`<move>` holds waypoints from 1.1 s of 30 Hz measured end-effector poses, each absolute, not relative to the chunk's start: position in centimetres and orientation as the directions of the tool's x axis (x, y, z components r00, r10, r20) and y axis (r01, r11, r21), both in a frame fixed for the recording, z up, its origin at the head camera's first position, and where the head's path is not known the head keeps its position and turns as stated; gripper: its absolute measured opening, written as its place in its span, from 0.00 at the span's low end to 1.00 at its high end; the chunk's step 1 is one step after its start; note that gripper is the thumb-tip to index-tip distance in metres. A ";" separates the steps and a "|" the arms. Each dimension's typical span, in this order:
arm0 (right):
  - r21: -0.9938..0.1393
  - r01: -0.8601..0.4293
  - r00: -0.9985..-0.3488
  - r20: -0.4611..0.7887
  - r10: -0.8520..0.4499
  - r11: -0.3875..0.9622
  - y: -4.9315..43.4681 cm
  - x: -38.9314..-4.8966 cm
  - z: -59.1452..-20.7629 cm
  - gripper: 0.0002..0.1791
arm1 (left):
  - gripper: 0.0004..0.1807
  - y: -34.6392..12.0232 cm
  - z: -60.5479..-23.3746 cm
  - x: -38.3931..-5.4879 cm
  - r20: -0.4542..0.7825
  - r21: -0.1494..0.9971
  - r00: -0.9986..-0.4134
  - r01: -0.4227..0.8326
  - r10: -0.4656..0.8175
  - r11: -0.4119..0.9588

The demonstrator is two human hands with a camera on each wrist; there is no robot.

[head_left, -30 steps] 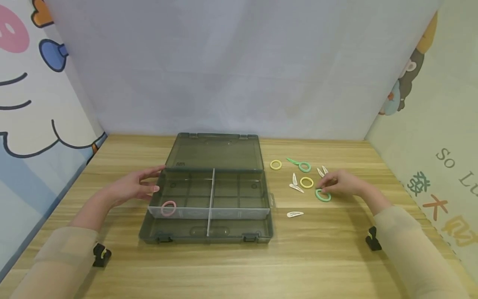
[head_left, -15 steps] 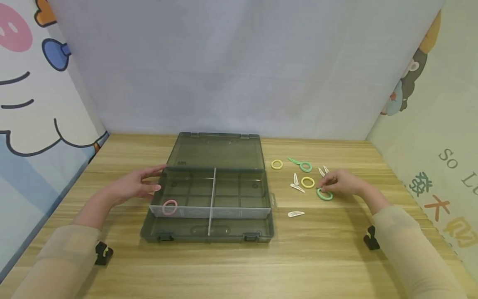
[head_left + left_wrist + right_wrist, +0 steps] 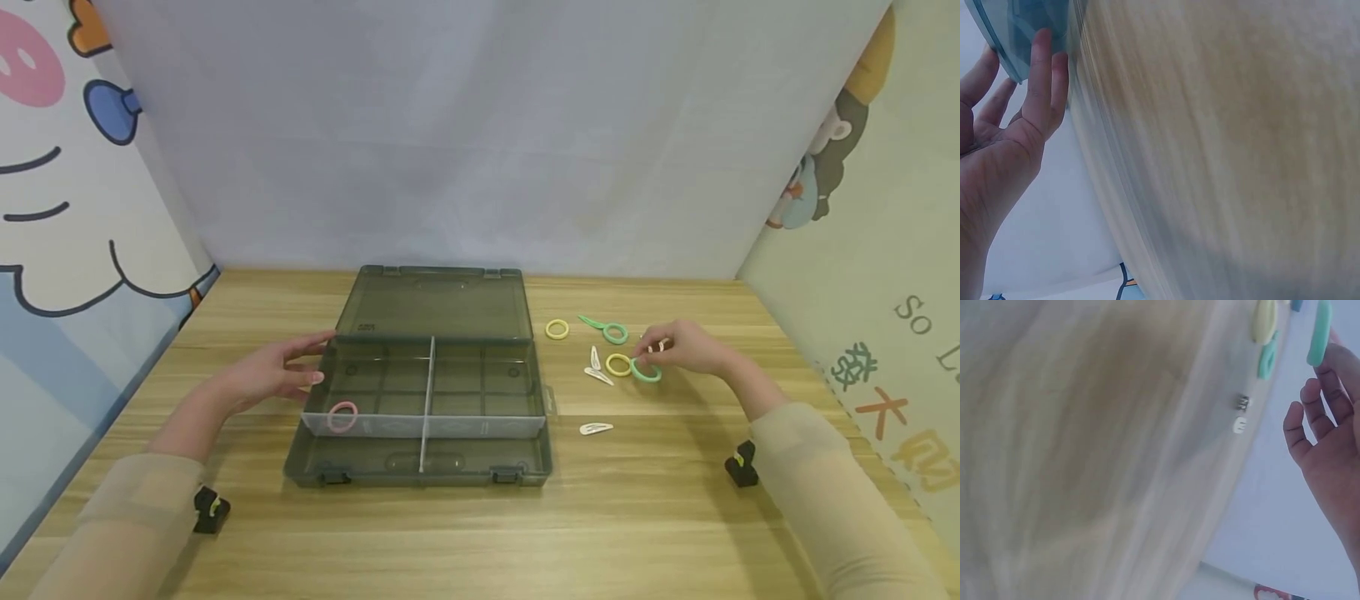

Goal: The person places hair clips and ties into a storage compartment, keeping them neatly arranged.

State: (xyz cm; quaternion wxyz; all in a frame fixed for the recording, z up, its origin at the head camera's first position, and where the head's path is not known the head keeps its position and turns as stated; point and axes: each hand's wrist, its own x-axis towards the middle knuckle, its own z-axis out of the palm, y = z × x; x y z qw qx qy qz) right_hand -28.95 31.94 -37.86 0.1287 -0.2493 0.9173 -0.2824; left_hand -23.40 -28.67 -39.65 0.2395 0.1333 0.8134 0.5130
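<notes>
My right hand [image 3: 684, 346] pinches a green hair tie [image 3: 646, 372] between thumb and fingertips; in the right wrist view the hair tie [image 3: 1320, 334] is off the table. My left hand [image 3: 258, 377] rests at the left side of a smoky grey divided storage box [image 3: 417, 481], fingers fairly straight against its edge. In the left wrist view, fingertips touch the box's corner [image 3: 1017, 62]. Inside the box's left compartment a pink hair tie [image 3: 342, 406] leans at the divider. Beside my right hand lies a yellow hair tie [image 3: 618, 354].
The box lid [image 3: 435, 304] lies open at the back. Right of the box are another yellow hair tie [image 3: 557, 320], a second green hair tie [image 3: 616, 325] with a green clip [image 3: 590, 322], and white snap hair clips [image 3: 596, 429]. Two clips behind my right hand are partly hidden.
My right hand has lifted the green hair tie from the table and moved slightly away from me. My left hand stays at the box.
</notes>
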 end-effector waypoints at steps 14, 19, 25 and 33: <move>-0.604 -0.423 -0.822 -0.058 -0.567 0.676 28.6 -29.2 -34.5 0.08 | 0.41 -28.6 -39.4 -23.2 -0.250 0.901 -0.847 -0.026 0.470 0.433; -0.602 -0.472 -0.790 -0.035 -0.613 0.643 27.0 -29.4 -33.0 0.07 | 0.41 -28.5 -39.4 -23.3 -0.247 0.901 -0.847 -0.022 0.471 0.432; -0.576 -0.544 -0.752 0.011 -0.659 0.610 24.9 -29.6 -31.1 0.07 | 0.41 -28.4 -39.4 -23.4 -0.242 0.904 -0.845 -0.019 0.477 0.426; -0.547 -0.657 -0.658 0.080 -0.749 0.519 21.4 -29.5 -28.4 0.06 | 0.41 -28.5 -39.6 -23.4 -0.236 0.904 -0.847 -0.011 0.477 0.427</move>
